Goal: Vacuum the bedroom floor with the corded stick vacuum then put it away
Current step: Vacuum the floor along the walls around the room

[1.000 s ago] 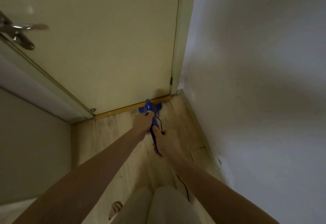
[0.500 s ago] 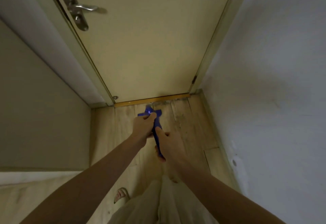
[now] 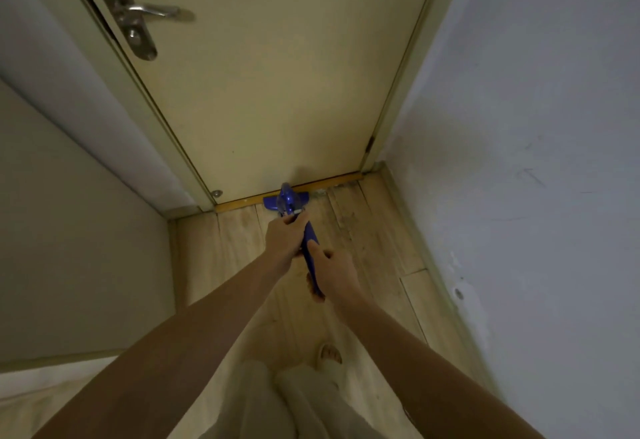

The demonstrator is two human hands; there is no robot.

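Observation:
The blue stick vacuum point(image 3: 286, 200) stands on the wooden floor point(image 3: 374, 231), its head pressed against the strip at the bottom of the shut door point(image 3: 277, 75). My left hand point(image 3: 284, 235) is wrapped around the upper body of the vacuum. My right hand point(image 3: 333, 272) grips the blue handle lower down, closer to me. No cord shows in this view.
A pale wall point(image 3: 536, 161) runs along the right, with a skirting board at its foot. A beige panel point(image 3: 69, 248) closes the left side. The door's metal lever handle point(image 3: 138, 13) is at the upper left. My legs and a foot in a slipper point(image 3: 329, 357) are below.
The view has tilted up, showing more of the door and its handle. The vacuum head has slid closer to the door's bottom strip. Both hands keep their hold.

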